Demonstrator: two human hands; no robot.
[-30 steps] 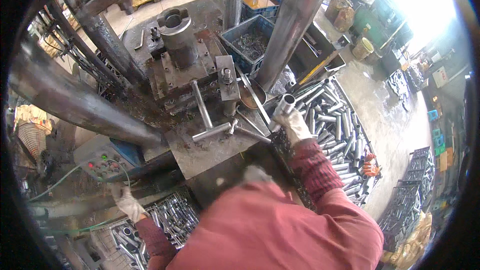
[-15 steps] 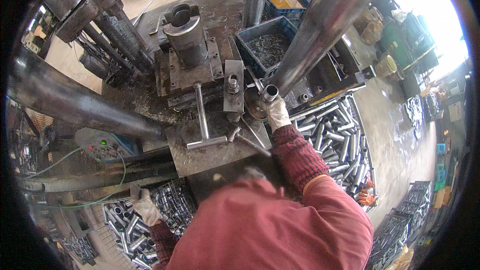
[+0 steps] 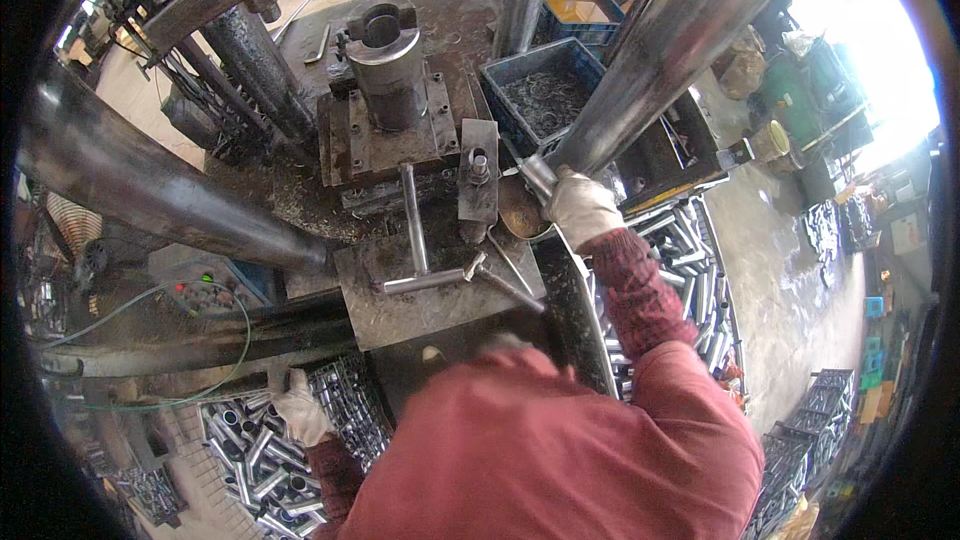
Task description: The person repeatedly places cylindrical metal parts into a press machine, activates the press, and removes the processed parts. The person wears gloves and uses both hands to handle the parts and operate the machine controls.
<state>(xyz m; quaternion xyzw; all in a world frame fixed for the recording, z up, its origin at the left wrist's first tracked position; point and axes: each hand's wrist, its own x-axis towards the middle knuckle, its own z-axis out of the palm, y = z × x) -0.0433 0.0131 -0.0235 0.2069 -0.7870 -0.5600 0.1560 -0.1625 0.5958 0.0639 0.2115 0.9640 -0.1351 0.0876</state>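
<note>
My right hand [image 3: 582, 208], in a pale work glove, is closed round a short steel tube [image 3: 540, 175]. The tube tilts, its end pointing toward a block with an upright peg [image 3: 479, 168]. Just below it sits a round brownish pan [image 3: 520, 212]. My left hand [image 3: 302, 410], gloved too, hangs low on the left with fingers apart and nothing visible in it. Under and beside that hand is a wire bin of cut tubes [image 3: 265, 465]. On the steel plate [image 3: 400, 325] between my arms lie a T-shaped bar [image 3: 415, 225] and a hammer-like tool [image 3: 510, 290].
A thick-walled cylindrical die [image 3: 388, 70] stands on the press bed, with heavy columns [image 3: 680, 50] [image 3: 170, 175] around it. Behind the pan is a blue crate of metal rings [image 3: 545, 95]. Another bin of tubes [image 3: 690, 280] flanks my right arm. A control box [image 3: 205, 292] sits at left.
My right hand has moved right and a little toward the press, tipping the tube from upright to slanted. My left hand has shifted slightly right. The whole view has moved a little.
</note>
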